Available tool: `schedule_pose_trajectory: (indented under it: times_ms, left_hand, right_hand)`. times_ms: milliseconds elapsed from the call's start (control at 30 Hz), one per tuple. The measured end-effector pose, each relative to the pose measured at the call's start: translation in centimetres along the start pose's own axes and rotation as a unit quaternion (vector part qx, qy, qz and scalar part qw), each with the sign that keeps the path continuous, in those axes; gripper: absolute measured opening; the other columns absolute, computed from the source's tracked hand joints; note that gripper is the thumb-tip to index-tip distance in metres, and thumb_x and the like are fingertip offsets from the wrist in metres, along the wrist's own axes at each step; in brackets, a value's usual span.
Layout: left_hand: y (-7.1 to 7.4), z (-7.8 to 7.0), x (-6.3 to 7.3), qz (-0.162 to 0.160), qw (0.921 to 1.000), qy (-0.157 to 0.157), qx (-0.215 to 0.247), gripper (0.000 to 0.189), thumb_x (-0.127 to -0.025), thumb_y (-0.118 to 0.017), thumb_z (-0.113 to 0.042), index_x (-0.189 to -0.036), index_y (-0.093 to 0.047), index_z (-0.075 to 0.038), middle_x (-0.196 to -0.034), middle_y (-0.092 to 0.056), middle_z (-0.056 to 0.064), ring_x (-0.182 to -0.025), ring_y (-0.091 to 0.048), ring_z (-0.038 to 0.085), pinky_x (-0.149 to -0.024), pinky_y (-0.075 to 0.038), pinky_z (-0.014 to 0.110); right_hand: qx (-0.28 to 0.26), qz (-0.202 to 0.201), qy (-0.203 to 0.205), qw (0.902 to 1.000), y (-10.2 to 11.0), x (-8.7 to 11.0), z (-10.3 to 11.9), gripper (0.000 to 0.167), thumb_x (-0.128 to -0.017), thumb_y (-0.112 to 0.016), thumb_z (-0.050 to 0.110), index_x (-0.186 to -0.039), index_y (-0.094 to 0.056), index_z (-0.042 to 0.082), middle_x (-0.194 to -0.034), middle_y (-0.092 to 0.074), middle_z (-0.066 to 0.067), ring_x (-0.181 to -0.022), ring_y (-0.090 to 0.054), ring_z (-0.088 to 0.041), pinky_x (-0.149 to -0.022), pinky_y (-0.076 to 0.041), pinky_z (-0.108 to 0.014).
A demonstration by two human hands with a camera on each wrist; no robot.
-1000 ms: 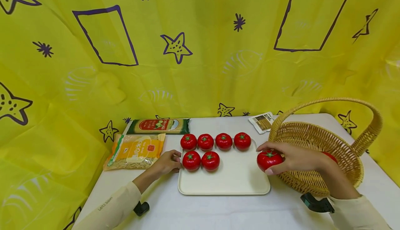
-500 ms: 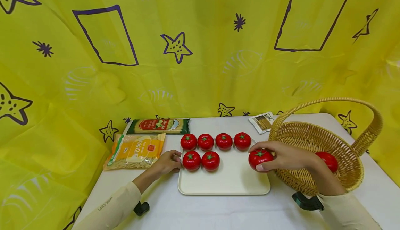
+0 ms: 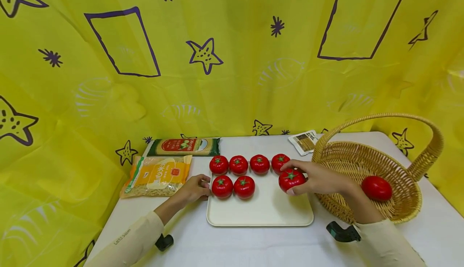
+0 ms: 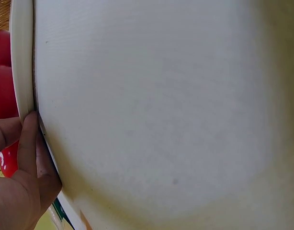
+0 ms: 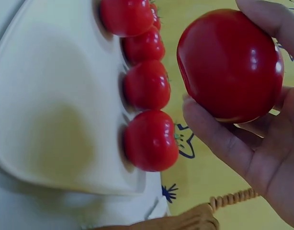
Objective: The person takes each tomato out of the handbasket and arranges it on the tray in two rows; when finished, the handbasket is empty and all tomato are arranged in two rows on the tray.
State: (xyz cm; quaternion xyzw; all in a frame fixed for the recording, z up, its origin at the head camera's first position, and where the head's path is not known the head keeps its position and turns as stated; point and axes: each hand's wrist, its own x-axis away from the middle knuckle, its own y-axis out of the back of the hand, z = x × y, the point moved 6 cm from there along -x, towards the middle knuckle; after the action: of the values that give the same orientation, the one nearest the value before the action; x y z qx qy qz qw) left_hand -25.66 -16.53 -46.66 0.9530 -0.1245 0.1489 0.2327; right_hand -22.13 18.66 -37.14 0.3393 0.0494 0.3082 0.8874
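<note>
My right hand grips a red tomato with a green stem, holding it above the right part of the cream tray. In the right wrist view the fingers and thumb wrap round this tomato, which hangs clear of the tray surface. At the tray's left edge, my left hand pinches the rim, as the left wrist view shows with the fingers against it. Several tomatoes stand in a back row, and two more tomatoes sit in front of them at the left.
A wicker basket with a tall handle stands right of the tray, one tomato inside. To the left lie an orange pasta bag and a green package. A small white packet lies at the back.
My right hand has carried the tomato leftward from the basket's edge to over the tray, bringing the basket's tomato into fuller view. The left hand stays at the rim.
</note>
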Motion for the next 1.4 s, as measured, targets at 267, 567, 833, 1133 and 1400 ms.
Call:
schedule_pose_trajectory:
  times_ms: [267,567,833,1133,1400]
  left_hand:
    - [0.0,0.0,-0.1,0.003,1.0,-0.007,0.003,0.04,-0.084,-0.067,0.006,-0.122,-0.057,0.006,-0.091,-0.057,0.01,-0.075,-0.06,0.018,-0.07,-0.062,0.031]
    - [-0.3,0.4,-0.6,0.0,0.9998,-0.008,0.016,0.039,-0.082,-0.068,0.006,-0.12,-0.058,0.005,-0.089,-0.057,0.009,-0.074,-0.06,0.018,-0.07,-0.062,0.031]
    - [-0.1,0.2,-0.4,-0.006,0.9999,-0.007,0.004,0.039,-0.083,-0.069,0.005,-0.12,-0.058,0.005,-0.089,-0.057,0.009,-0.074,-0.059,0.018,-0.069,-0.062,0.031]
    - [0.0,0.2,-0.2,-0.007,0.9999,0.009,-0.008,0.038,-0.085,-0.07,0.003,-0.121,-0.058,0.003,-0.092,-0.057,0.01,-0.077,-0.058,0.02,-0.071,-0.062,0.031]
    - [0.0,0.1,-0.1,-0.006,0.9999,0.004,-0.01,0.038,-0.085,-0.07,0.003,-0.121,-0.058,0.003,-0.091,-0.057,0.01,-0.076,-0.059,0.019,-0.07,-0.062,0.031]
  right_hand:
    - [-0.025,-0.031,0.006,0.9992,-0.4,-1.1,-0.2,0.051,-0.085,-0.079,0.032,-0.128,-0.058,0.017,-0.132,-0.056,-0.017,-0.105,-0.06,-0.028,-0.082,-0.056,-0.033]
    - [-0.054,-0.041,0.019,0.9975,-1.0,-1.9,-0.5,0.05,-0.087,-0.078,0.03,-0.132,-0.058,0.022,-0.137,-0.053,-0.019,-0.11,-0.058,-0.03,-0.083,-0.056,-0.035]
    - [-0.05,-0.056,0.018,0.997,-1.5,-2.7,-0.9,0.049,-0.085,-0.08,0.029,-0.129,-0.06,0.02,-0.131,-0.057,-0.017,-0.107,-0.059,-0.029,-0.084,-0.056,-0.036]
    - [-0.058,-0.057,0.001,0.9967,-2.2,-3.4,-1.3,0.057,-0.084,-0.081,0.027,-0.133,-0.058,0.011,-0.133,-0.054,-0.019,-0.112,-0.056,-0.033,-0.087,-0.056,-0.037]
    - [-0.07,-0.059,-0.001,0.9958,-2.5,-3.8,-1.4,0.058,-0.083,-0.081,0.024,-0.133,-0.057,0.007,-0.137,-0.051,-0.022,-0.113,-0.057,-0.033,-0.09,-0.056,-0.04]
